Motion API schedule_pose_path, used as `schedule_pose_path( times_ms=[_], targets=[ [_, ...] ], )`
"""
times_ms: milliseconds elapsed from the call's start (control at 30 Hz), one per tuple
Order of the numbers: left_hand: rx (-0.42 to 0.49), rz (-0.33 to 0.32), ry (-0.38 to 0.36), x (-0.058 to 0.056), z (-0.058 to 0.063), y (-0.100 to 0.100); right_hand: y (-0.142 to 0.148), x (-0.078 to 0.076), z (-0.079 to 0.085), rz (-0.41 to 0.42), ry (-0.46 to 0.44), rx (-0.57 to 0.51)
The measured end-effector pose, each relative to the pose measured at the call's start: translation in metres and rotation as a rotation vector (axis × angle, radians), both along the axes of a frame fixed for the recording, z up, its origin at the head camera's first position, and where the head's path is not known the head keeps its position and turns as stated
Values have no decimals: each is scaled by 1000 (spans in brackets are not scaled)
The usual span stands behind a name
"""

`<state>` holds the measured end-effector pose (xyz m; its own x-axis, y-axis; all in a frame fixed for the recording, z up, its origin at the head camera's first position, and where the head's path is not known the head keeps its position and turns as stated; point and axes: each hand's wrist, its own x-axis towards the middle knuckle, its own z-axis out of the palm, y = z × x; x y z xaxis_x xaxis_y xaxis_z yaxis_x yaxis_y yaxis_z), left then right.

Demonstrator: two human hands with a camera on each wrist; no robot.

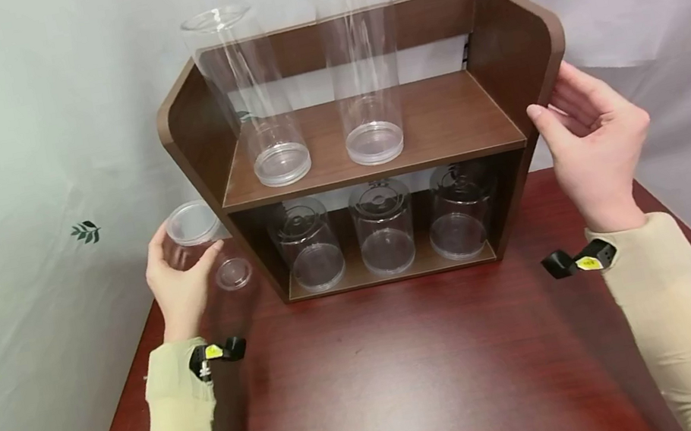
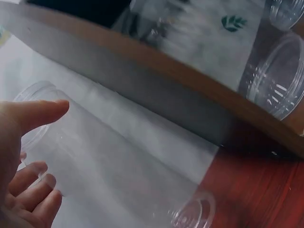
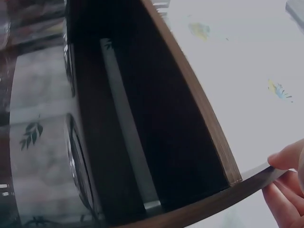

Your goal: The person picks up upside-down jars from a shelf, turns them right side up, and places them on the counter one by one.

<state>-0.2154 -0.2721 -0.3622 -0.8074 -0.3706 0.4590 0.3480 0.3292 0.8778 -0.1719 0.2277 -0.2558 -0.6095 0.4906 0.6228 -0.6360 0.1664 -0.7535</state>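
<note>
Clock bearings are read on the head view. The clear plastic cylindrical jar with a round rim (image 2: 114, 154) is at the 8 o'clock side of the two-tier brown wooden shelf unit (image 1: 438, 110), just beside its side panel. From the left hand (image 1: 181, 287) its rim bears 1 o'clock; the long axis runs from rim at 11 to base at 5, apparently upright. Whether the base bears on the glossy red-brown wooden table (image 1: 376, 387) cannot be told. The left hand is the nearer and grasps the jar near its rim, thumb on one side, fingers curled on the other. The right hand (image 1: 600, 144), at 3 o'clock, grips the unit's far side panel.

Count: one shelf unit; one jar at the left hand; two tall clear cylindrical containers (image 1: 365, 73) on the upper tier; three clear cylindrical containers (image 1: 385, 232) on the lower.
</note>
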Motion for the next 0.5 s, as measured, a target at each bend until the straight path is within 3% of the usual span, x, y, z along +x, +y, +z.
schedule_pose_path(
  times_ms=[300,400,500],
  targets=[
    [-20,-38,-83,-34,-5,-2,-1,0,-1,-105,-29,142],
    [8,-41,-112,-36,-4,-1,-1,1,-1,-111,-39,152],
    [40,-46,-138,-31,1,2,-1,2,-1,-112,-43,164]
  ],
)
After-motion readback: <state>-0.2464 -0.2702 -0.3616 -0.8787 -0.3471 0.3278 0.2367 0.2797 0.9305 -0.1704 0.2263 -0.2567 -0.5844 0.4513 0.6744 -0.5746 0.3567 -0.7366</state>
